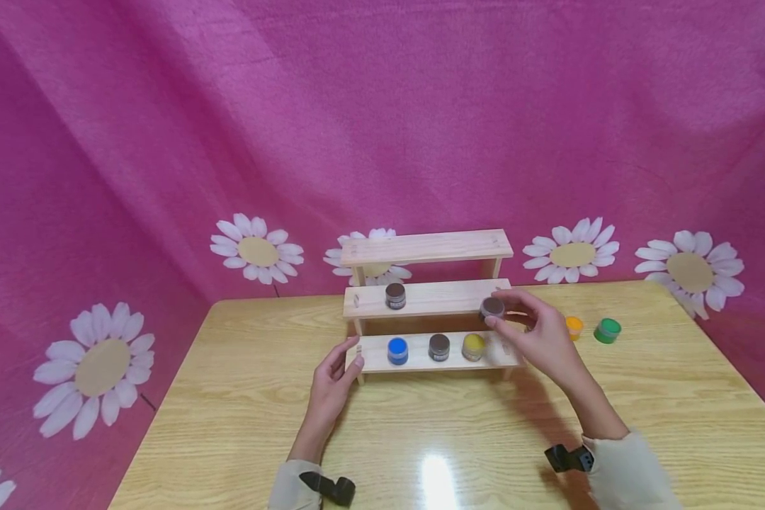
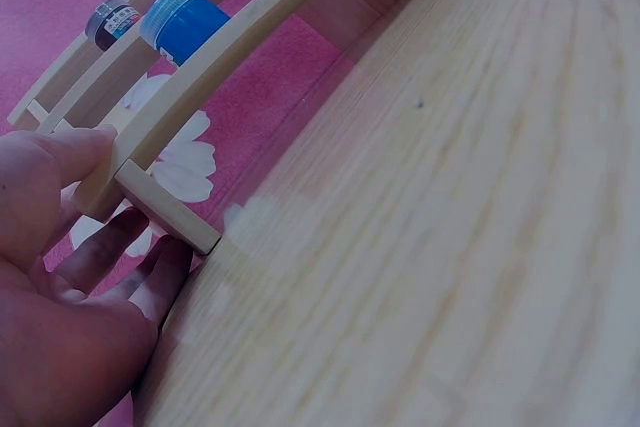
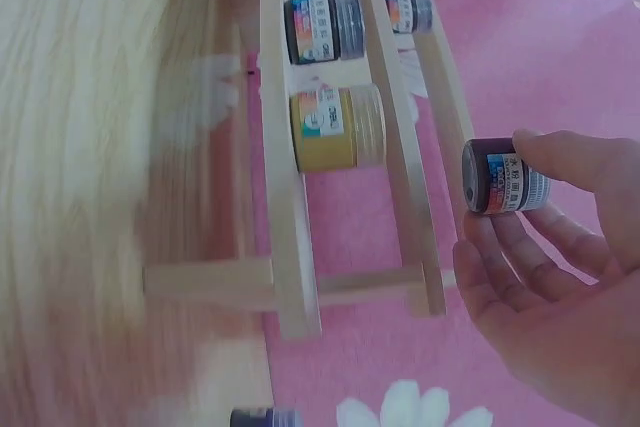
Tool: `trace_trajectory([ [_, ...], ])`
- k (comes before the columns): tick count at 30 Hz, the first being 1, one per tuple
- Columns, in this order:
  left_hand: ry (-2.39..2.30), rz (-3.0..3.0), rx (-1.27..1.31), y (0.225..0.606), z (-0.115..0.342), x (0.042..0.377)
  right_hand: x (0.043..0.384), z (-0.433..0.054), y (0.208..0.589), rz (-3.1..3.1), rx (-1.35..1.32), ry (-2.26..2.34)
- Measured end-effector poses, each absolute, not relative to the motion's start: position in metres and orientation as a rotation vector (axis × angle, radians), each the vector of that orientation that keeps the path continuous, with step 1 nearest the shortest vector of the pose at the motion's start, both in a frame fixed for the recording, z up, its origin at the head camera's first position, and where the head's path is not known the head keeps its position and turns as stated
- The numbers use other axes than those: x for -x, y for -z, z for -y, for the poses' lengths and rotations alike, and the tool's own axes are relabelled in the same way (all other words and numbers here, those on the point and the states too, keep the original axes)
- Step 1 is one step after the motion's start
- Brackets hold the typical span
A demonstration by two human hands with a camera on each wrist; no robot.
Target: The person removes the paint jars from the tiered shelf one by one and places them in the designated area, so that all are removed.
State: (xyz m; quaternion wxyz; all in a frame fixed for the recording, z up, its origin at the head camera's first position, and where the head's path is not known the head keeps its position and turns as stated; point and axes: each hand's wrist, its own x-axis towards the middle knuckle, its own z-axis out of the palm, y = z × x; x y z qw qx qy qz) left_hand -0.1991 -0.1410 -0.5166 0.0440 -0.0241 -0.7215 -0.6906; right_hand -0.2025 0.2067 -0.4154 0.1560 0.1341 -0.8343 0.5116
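Note:
A three-tier wooden shelf rack [image 1: 427,247] stands on the table. My left hand [image 1: 331,382] holds the left end of its lowest tier, thumb [image 2: 80,152] on top and fingers below. Between thumb and fingers, my right hand [image 1: 545,340] pinches a dark brown paint jar [image 3: 505,177], near the right end of the middle tier. Another dark jar [image 1: 395,296] sits at that tier's left. Along the lowest tier stand a blue jar [image 1: 398,350], a dark brown jar [image 1: 439,347] and a yellow jar [image 3: 335,129].
On the table right of the rack are an orange jar [image 1: 574,327], partly behind my right hand, and a green jar [image 1: 608,331]. A dark jar [image 3: 265,417] is cut off at the right wrist view's bottom edge. A pink cloth [image 1: 421,127] with daisies hangs behind the table [image 1: 242,425].

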Motion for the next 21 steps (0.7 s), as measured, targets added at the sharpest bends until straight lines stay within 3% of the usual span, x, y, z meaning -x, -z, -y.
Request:
trace_trajectory([
  [21, 2.139, 2.187, 0.09, 0.518, 0.142, 0.2, 0.175, -0.277, 0.43, 2.323, -0.248, -1.413],
])
